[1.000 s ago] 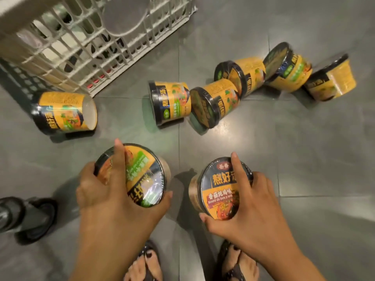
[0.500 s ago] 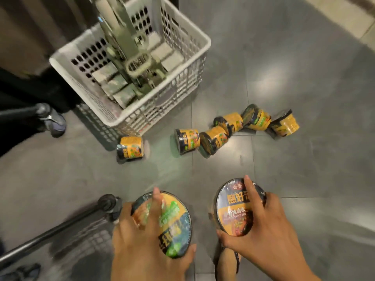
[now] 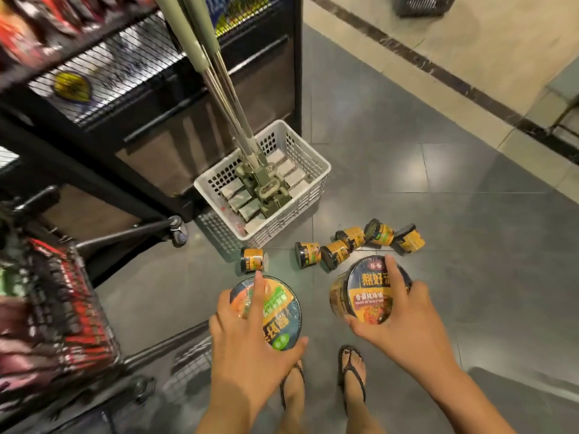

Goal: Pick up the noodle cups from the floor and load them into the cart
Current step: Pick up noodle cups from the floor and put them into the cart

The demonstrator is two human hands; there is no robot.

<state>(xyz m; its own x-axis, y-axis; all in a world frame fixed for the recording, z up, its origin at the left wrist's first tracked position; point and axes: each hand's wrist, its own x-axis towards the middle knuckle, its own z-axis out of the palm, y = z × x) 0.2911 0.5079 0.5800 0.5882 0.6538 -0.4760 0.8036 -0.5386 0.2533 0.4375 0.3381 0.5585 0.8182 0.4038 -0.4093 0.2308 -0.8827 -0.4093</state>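
Head view: left hand (image 3: pixel 250 349) curls round a green-topped cup (image 3: pixel 280 313), right hand (image 3: pixel 407 319) round a dark-topped cup (image 3: pixel 368 292), both held above the floor (image 3: pixel 454 252); six cups (image 3: pixel 308 258) lie beside a white basket (image 3: pixel 291 214), cart (image 3: pixel 78 308) at left.

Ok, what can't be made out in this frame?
Head view only.
1. Cart: cut off by the left edge and blurred; its contents and spare room are unclear.
2. Six cups on the floor: too small to read the labels.
3. Cup in the left hand: the hand covers part of its lid.
4. Shelf goods: blurred.
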